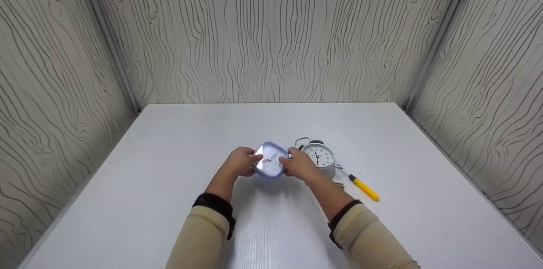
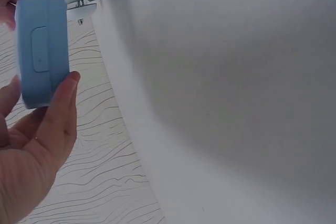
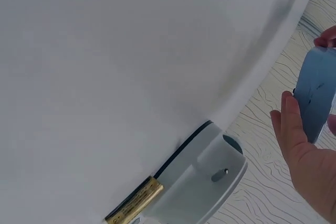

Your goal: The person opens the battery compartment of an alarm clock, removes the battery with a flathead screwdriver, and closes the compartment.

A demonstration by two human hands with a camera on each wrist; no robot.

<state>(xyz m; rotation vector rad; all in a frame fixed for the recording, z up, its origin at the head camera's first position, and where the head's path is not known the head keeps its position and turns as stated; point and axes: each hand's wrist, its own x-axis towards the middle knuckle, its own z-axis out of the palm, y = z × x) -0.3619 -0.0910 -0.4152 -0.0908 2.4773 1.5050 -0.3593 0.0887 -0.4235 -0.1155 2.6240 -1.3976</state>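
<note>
The white alarm clock (image 1: pixel 321 159), over on the right, is the one with figures I can pick out: dark numerals ring its pale dial (image 1: pixel 325 160), though its left edge is partly covered and they're too small for me to name one surely. Just on its near side there's a gold bar-shaped item (image 3: pixel 135 201) with rows of dark print running along its length, too blurred to make into words. The blue desk clock (image 1: pixel 272 164) left of them has a few tiny dark marks on its back, which I can't read either.
</note>
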